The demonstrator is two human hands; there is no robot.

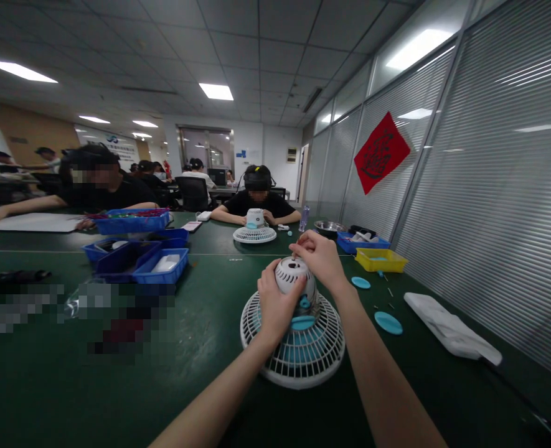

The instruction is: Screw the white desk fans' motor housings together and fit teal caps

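Note:
A white fan (298,367) lies face down on the green table, its round grille at the bottom and its motor housing (288,267) pointing up. My left hand (274,298) is wrapped around the left side of the housing, thumb across its front. Over the top of the housing, my right hand (319,255) pinches with thumb and forefinger at a small dark opening; whatever is between the fingertips is too small to make out. A blue knob (304,302) and a blue oval piece (302,323) show on the fan's near side.
Blue discs (388,323) and several small screws lie to the right, beside a white power strip (447,326). A yellow bin (380,260) stands behind them. Blue bins (163,266) are at left. Across the table, a person (256,193) handles a similar fan (255,234).

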